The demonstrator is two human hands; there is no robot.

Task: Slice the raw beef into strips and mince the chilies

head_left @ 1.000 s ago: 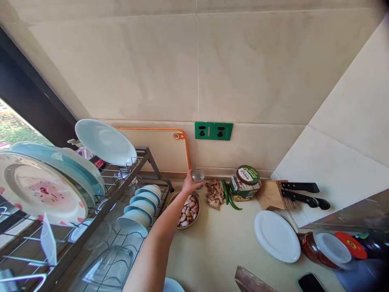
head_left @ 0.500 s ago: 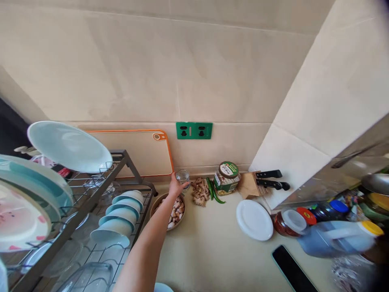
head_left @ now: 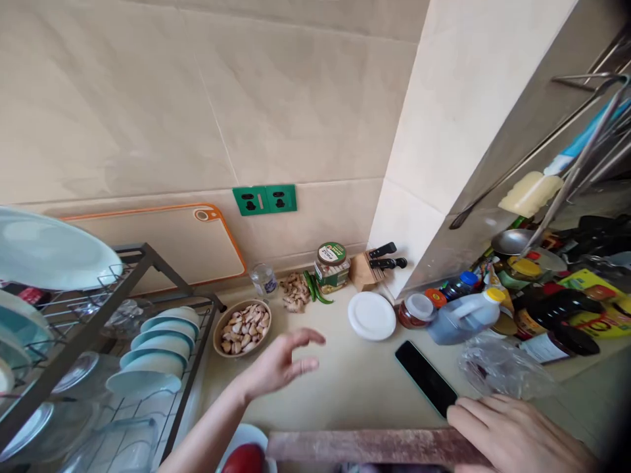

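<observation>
My left hand (head_left: 280, 362) hovers open above the beige counter, fingers spread and slightly blurred, holding nothing. It is just right of the bowl of garlic cloves (head_left: 242, 326). The small clear glass (head_left: 263, 280) stands by itself at the back wall, next to ginger pieces (head_left: 294, 292) and green chillies (head_left: 314, 288). My right hand (head_left: 513, 436) rests at the bottom right, fingers on the end of a reddish wooden board (head_left: 369, 447), close to a black phone (head_left: 426, 377).
A dish rack (head_left: 118, 309) with blue bowls and plates fills the left. A white plate (head_left: 371, 315), lidded jar (head_left: 332, 267), knife block (head_left: 374, 265), bottles and a blue jug (head_left: 463, 318) crowd the right. A cutting board (head_left: 162, 243) leans on the wall.
My left hand let go of the glass at the back wall and drew back toward me, now open. The view swung right; my right hand and the wooden board came into sight.
</observation>
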